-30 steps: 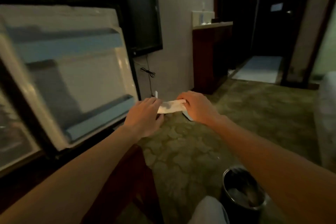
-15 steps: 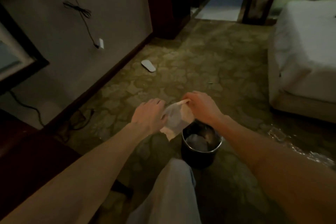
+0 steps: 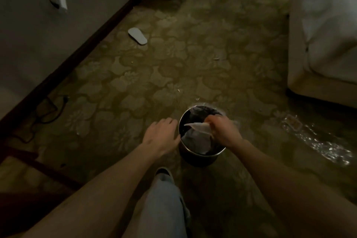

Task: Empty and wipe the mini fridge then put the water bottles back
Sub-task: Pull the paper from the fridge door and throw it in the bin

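Observation:
My right hand (image 3: 223, 130) pinches a crumpled white paper tissue (image 3: 199, 127) and holds it over the mouth of a small round black waste bin (image 3: 197, 157) on the carpet. Pale crumpled paper lies inside the bin. My left hand (image 3: 161, 136) hovers just left of the bin's rim, fingers apart, holding nothing. The mini fridge and the water bottles are out of view.
A white slipper (image 3: 137, 35) lies on the patterned carpet near the wall. A white plug (image 3: 62, 3) and dark cables (image 3: 48, 110) run along the left baseboard. A white bed (image 3: 326, 31) fills the right side. Shiny clear plastic (image 3: 324, 141) lies on the floor at right. My leg (image 3: 164, 203) is below.
My view has swung from the open fridge door down to the floor. Both hands carried the tissue down to the bin; my left hand has let go of it.

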Available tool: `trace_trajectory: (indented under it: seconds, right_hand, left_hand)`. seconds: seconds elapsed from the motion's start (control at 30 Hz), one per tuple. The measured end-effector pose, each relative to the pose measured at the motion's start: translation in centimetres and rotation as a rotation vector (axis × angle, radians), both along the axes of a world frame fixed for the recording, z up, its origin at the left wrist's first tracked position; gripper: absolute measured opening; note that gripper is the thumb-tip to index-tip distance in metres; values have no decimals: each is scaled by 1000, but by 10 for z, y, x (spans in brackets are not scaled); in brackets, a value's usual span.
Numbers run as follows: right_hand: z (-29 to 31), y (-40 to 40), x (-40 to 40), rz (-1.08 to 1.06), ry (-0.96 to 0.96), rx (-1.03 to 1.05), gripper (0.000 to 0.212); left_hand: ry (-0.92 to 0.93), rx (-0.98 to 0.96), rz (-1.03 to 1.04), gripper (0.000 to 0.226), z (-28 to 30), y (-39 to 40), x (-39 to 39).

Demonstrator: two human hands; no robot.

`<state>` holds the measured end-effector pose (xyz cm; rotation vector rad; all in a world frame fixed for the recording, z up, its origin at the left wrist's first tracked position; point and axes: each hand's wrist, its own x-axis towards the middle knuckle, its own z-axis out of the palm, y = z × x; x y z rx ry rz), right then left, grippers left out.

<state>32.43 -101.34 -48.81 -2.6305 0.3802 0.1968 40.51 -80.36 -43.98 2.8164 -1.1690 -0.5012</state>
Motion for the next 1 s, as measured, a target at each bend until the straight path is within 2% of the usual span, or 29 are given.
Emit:
trace_trajectory:
  seconds: [0.17,0.4,0.67,0.83,1.0]
  right_hand:
    - [-33,5,0,24,97,47,32]
    - [-14,23,1,82,124,-29,40]
    - [77,73,3,202,-13,-159,39]
    - [142,122,-3,301,-117,-219,43]
    - [203,176,-8,389,-186,-249,46]
  left_hand:
    - [50,-3,11,45,-20,0,5]
    - [19,7,30,48,-12,14,0]
    - [-146,-23,88,49,61,57,-23]
    - [-261,-61,184,42,123,108,-41]
    - [-364,-64,263,46,180,168,-61]
